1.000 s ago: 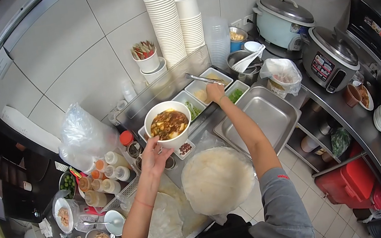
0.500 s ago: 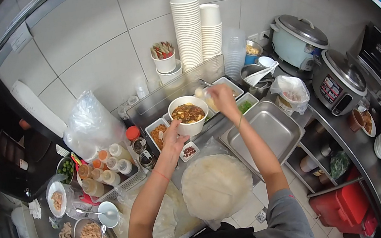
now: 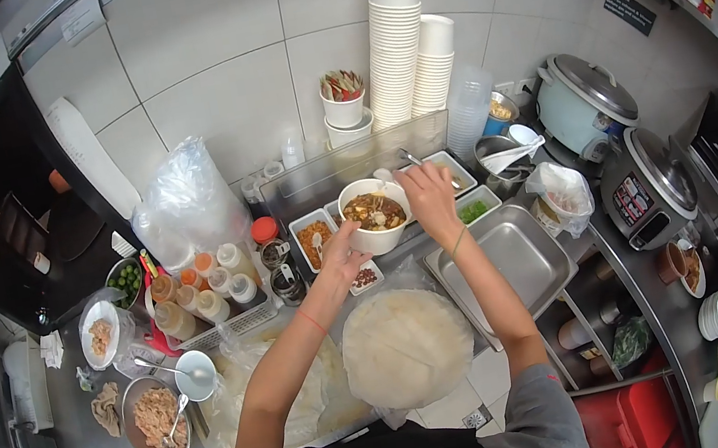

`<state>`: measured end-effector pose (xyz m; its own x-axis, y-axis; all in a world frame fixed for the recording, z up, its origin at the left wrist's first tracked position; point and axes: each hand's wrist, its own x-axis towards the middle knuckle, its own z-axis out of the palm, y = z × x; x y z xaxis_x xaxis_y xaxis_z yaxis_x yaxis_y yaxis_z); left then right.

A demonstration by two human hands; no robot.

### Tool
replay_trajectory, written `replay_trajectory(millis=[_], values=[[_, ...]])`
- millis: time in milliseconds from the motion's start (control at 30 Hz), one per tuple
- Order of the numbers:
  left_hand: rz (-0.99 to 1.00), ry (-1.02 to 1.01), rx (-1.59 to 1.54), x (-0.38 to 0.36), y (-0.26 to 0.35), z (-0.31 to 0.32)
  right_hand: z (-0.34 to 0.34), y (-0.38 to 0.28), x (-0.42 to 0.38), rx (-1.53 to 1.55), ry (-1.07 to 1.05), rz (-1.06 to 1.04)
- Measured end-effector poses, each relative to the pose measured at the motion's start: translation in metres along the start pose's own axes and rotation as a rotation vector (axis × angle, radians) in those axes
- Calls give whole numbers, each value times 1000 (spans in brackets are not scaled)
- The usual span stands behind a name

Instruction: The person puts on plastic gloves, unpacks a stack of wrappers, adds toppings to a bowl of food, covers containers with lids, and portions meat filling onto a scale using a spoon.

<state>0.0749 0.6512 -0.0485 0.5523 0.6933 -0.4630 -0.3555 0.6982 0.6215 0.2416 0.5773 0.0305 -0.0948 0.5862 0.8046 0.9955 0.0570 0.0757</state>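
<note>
My left hand (image 3: pixel 347 259) grips the near left side of a white paper bowl (image 3: pixel 375 242), thumb at the rim. Saucy brown food with pale chunks (image 3: pixel 373 212) fills the bowl. Over its right rim, my right hand (image 3: pixel 431 200) has its fingers bent down and pressed together; what they hold, if anything, is hidden. Around the bowl are a tray of orange-brown bits (image 3: pixel 313 235), a small dish of reddish-brown pieces (image 3: pixel 366 277) and a tray of chopped greens (image 3: pixel 474 207).
A pale round flat thing (image 3: pixel 408 349) lies close to my body. An empty steel pan (image 3: pixel 508 261) is at right, squeeze bottles (image 3: pixel 199 289) at left. Tall stacks of paper bowls (image 3: pixel 398 47) stand behind a clear guard (image 3: pixel 314 181). Rice cookers (image 3: pixel 585 101) stand farther right.
My right hand has come from beside the bowl to over its right rim. Pale bits now show on the food. My view has shifted a little; my left hand keeps its grip.
</note>
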Motion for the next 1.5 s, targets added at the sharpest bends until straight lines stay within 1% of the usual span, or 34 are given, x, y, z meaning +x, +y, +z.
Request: replay_trajectory(millis=[33,133,167,267,300,400,500,600,700,800,900,1000,1100,1200,1233,1333,1400,1467,1500], values=[[3,5,3,-2,0,0,-5,0,2,-6,51,-1],[7,44,-51,0,-3,-3,1,1,-5,40,-146,-190],[7,23,-57,1,-3,-8,10,5,-9,143,-87,-68],[13,-30,-74,7,-3,-12,4,17,-6,274,-85,230],[7,-25,-66,5,-3,-12,-2,16,-3,283,-59,180],[-5,-27,-56,1,1,-12,-19,5,1,290,-64,-96],[-16,-19,-57,-4,3,-10,-19,1,-5,266,-169,-182],[-7,-8,-27,-12,5,-8,-16,-1,-6,223,-234,-210],[1,-11,-5,-19,6,-5,-8,0,-7,177,-233,-227],[1,-10,-5,-26,7,-5,-11,3,-1,269,-162,-119],[7,1,-35,-33,10,-6,-13,13,0,402,-85,165],[9,-44,-8,-29,12,-25,14,47,-19,318,-24,395],[41,-31,-25,-42,18,-33,59,80,-58,-125,-131,450],[59,5,-55,-53,24,-44,80,86,-79,-385,-295,394],[68,-2,-65,-57,25,-48,87,83,-81,-424,-278,421],[78,25,-67,-65,29,-50,98,58,-60,-434,-158,358],[86,31,-62,-65,30,-51,125,44,-52,-194,-468,362],[82,34,-65,-65,29,-53,142,22,-53,-116,-674,443],[81,31,-73,-64,29,-54,148,19,-53,-104,-699,483]])
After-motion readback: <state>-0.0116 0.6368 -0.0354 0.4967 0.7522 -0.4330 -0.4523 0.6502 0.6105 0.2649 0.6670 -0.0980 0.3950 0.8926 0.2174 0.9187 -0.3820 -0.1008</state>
